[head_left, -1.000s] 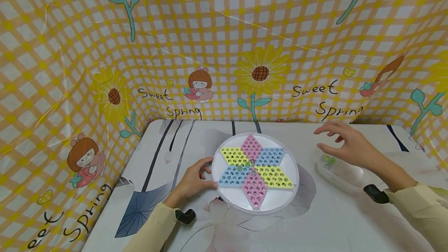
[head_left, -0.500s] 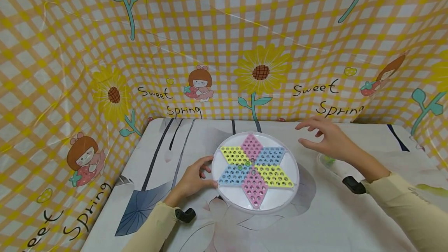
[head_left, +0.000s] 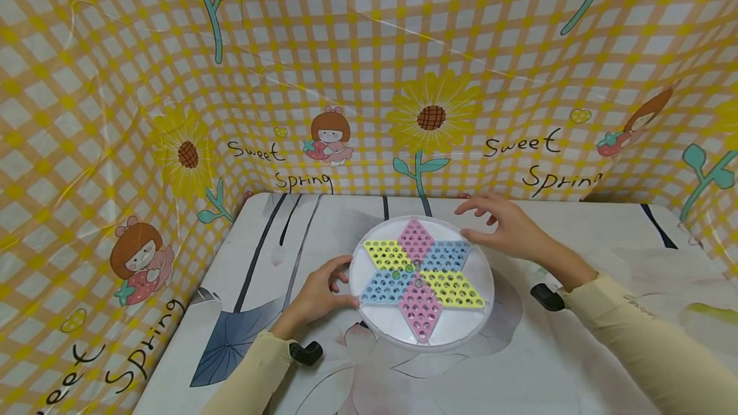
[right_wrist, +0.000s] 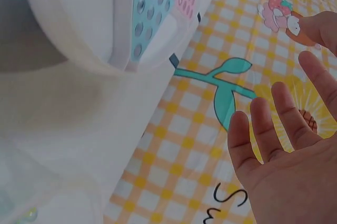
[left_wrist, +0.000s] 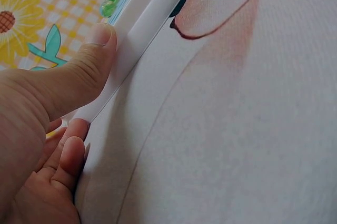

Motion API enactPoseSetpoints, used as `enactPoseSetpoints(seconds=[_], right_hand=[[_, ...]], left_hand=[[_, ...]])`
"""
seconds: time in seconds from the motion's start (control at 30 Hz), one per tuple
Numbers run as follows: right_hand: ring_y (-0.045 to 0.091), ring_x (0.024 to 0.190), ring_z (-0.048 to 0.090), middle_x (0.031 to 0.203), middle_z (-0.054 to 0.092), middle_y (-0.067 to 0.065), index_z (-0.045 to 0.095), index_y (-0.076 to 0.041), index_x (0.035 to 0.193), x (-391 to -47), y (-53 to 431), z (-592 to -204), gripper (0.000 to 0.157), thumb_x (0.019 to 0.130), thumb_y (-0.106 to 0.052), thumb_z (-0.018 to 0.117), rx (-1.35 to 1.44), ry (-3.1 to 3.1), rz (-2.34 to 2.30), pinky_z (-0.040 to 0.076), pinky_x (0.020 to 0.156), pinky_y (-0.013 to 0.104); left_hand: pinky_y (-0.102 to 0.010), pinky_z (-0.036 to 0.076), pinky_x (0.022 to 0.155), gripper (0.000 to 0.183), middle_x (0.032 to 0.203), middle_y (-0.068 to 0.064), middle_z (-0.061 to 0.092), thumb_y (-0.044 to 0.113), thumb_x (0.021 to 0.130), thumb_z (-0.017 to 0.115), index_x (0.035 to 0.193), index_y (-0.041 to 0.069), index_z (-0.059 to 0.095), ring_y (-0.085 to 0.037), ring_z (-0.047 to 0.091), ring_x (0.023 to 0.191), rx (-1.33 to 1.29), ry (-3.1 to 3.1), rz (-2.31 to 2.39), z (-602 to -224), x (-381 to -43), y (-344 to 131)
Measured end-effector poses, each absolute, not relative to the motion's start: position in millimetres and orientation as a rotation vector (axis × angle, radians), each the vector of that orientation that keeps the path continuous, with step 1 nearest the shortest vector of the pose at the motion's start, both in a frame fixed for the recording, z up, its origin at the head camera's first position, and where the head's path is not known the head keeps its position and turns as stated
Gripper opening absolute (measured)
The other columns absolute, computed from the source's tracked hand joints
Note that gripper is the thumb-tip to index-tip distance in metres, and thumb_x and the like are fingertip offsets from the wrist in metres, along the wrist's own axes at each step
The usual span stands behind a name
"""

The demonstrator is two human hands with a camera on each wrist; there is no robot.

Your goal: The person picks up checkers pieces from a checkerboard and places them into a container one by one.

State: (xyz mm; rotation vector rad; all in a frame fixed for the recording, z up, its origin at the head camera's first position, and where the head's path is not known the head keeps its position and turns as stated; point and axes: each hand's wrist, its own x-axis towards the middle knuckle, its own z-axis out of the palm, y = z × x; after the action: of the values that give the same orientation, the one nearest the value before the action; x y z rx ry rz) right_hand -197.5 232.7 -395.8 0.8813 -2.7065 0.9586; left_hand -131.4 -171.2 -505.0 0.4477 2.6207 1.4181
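Observation:
A round white Chinese checkers board (head_left: 461,325) with a pink, yellow and blue star of holes lies on the table. Several green and clear marbles (head_left: 409,269) sit near its centre; some green marbles (left_wrist: 109,6) also show past the rim in the left wrist view. My left hand (head_left: 319,290) holds the board's left rim, thumb (left_wrist: 92,63) on the side wall and fingers curled at the edge. My right hand (head_left: 501,226) hovers at the board's back right rim, fingers spread and loosely bent. In the right wrist view its palm (right_wrist: 295,182) has nothing in it.
A clear plastic container (right_wrist: 58,192) with a marble (right_wrist: 30,213) stands to the right of the board, mostly hidden by my right forearm in the head view. A yellow checked cloth (head_left: 357,50) walls the table (head_left: 605,229) at the back and sides.
My right hand has moved left from above the clear container to the board's back right rim. The left hand and the board have stayed in place.

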Motion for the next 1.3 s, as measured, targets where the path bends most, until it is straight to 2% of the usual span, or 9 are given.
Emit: enactPoseSetpoints(seconds=[0.17, 0.4, 0.57, 0.93, 1.17, 1.3], right_hand=[[0.028, 0.103, 0.059, 0.135, 0.058, 0.014, 0.070, -0.016, 0.121, -199.5, 223.0, -398.3, 0.035, 0.088, -0.018, 0.082, 0.897, -2.731, 1.025, 0.052, 0.079, 0.048], [0.029, 0.103, 0.060, 0.131, 0.059, 0.010, 0.069, -0.013, 0.123, -201.9, 212.3, -405.9, 0.038, 0.088, -0.016, 0.082, 0.937, -2.740, 1.070, 0.052, 0.081, 0.055], [0.036, 0.108, 0.059, 0.132, 0.058, 0.010, 0.067, -0.012, 0.128, -202.4, 205.5, -411.8, 0.044, 0.088, -0.016, 0.082, 0.951, -2.801, 1.134, 0.051, 0.086, 0.057], [0.042, 0.122, 0.055, 0.141, 0.053, 0.014, 0.063, -0.014, 0.138, -201.7, 191.8, -432.6, 0.054, 0.089, -0.027, 0.082, 0.964, -2.948, 1.188, 0.049, 0.096, 0.061], [0.042, 0.133, 0.044, 0.141, 0.053, 0.016, 0.067, -0.016, 0.133, -202.2, 181.7, -442.5, 0.048, 0.087, -0.022, 0.082, 0.974, -2.993, 1.121, 0.038, 0.105, 0.067], [0.039, 0.128, 0.044, 0.135, 0.054, 0.014, 0.071, -0.019, 0.128, -202.9, 175.7, -445.1, 0.042, 0.087, -0.021, 0.083, 0.976, -3.033, 1.091, 0.039, 0.104, 0.065]], left_hand=[[-0.029, 0.047, 0.074, 0.090, 0.105, -0.004, 0.063, 0.021, 0.073, 0.095, 0.151, 0.013, 0.049, -0.017, 0.054, 0.083, 0.428, 2.613, 1.416, -502.5, -130.6, -170.5], [-0.029, 0.047, 0.075, 0.090, 0.105, -0.003, 0.063, 0.021, 0.073, 0.095, 0.151, 0.014, 0.049, -0.016, 0.054, 0.083, 0.410, 2.605, 1.419, -502.5, -130.8, -169.9], [-0.029, 0.047, 0.075, 0.090, 0.105, -0.003, 0.063, 0.021, 0.073, 0.095, 0.151, 0.014, 0.050, -0.016, 0.054, 0.083, 0.417, 2.602, 1.424, -502.8, -131.4, -170.4], [-0.029, 0.046, 0.075, 0.090, 0.105, -0.002, 0.062, 0.021, 0.074, 0.095, 0.151, 0.014, 0.049, -0.016, 0.054, 0.083, 0.409, 2.593, 1.424, -503.2, -130.9, -171.0], [-0.029, 0.046, 0.074, 0.090, 0.106, -0.002, 0.062, 0.023, 0.074, 0.095, 0.151, 0.014, 0.049, -0.017, 0.054, 0.083, 0.411, 2.590, 1.429, -504.7, -131.7, -171.2], [-0.029, 0.046, 0.075, 0.090, 0.105, -0.002, 0.062, 0.023, 0.074, 0.095, 0.151, 0.014, 0.049, -0.017, 0.054, 0.084, 0.416, 2.589, 1.430, -504.8, -132.6, -171.0]])
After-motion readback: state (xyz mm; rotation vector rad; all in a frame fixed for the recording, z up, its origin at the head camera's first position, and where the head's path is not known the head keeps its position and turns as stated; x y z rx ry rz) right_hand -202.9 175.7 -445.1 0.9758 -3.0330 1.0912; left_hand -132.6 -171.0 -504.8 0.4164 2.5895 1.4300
